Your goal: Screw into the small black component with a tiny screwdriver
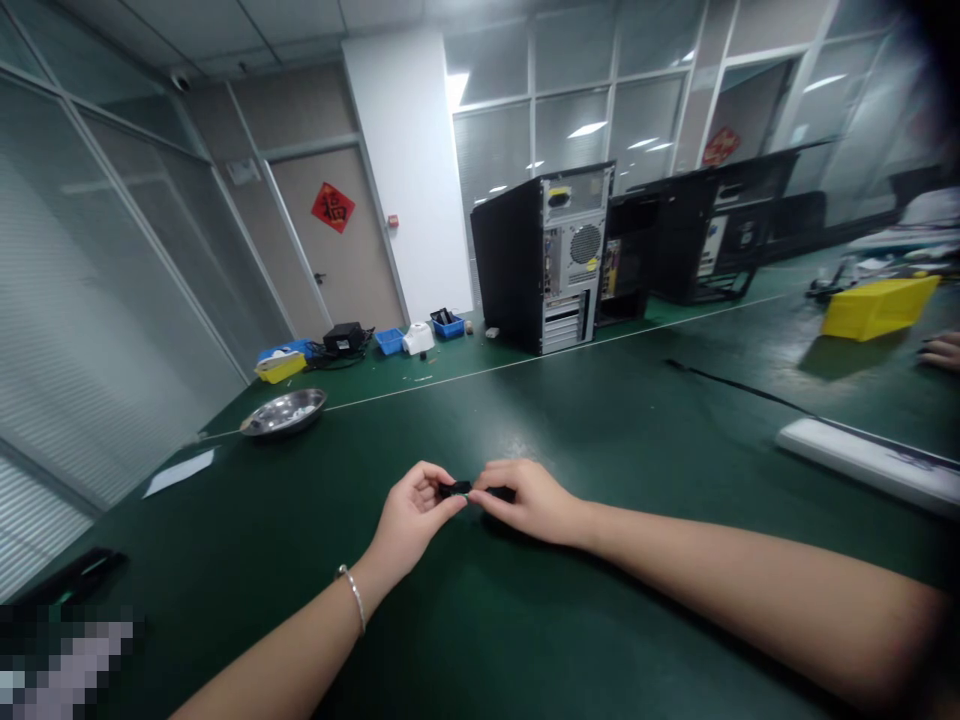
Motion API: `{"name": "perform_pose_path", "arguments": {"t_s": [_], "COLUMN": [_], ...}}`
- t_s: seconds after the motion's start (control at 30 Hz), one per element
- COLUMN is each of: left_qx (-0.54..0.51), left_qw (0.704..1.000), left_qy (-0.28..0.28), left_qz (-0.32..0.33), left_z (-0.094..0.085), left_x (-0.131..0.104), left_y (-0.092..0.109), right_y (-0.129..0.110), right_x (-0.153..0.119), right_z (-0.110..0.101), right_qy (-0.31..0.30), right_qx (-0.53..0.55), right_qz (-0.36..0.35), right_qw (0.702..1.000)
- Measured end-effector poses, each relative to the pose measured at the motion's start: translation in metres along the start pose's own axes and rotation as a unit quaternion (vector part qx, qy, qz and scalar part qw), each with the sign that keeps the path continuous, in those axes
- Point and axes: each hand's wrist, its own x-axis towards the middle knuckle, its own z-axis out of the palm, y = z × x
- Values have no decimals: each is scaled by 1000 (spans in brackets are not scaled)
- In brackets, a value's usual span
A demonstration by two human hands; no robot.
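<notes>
A small black object [456, 488] with a bit of green at its edge sits between my two hands, above the green table [315, 560]. My left hand [411, 515] pinches its left end with thumb and fingers; a bracelet circles that wrist. From the other side, my right hand [529, 500] has its fingers closed on a dark piece at the object's right end. Whether this is one object or two touching parts cannot be made out, as the fingers cover much of it.
Behind stand computer cases [574, 265]. A metal bowl [285, 412] and white sheet [180, 472] lie left, with small blue trays [390, 341] further back. At right are a white power strip [870, 460], a yellow bin [877, 308] and another person's hand [941, 352].
</notes>
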Motion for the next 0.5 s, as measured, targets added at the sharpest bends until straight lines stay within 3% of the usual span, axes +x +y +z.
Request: {"name": "perform_pose_path", "arguments": {"t_s": [0.5], "left_qx": [-70], "left_qw": [997], "left_qy": [-11], "left_qz": [-23], "left_z": [-2], "left_x": [0], "left_y": [-1], "right_y": [1], "right_x": [1], "right_z": [-3], "right_qy": [-9], "right_qx": [51], "right_qz": [-18], "right_qw": [998]}}
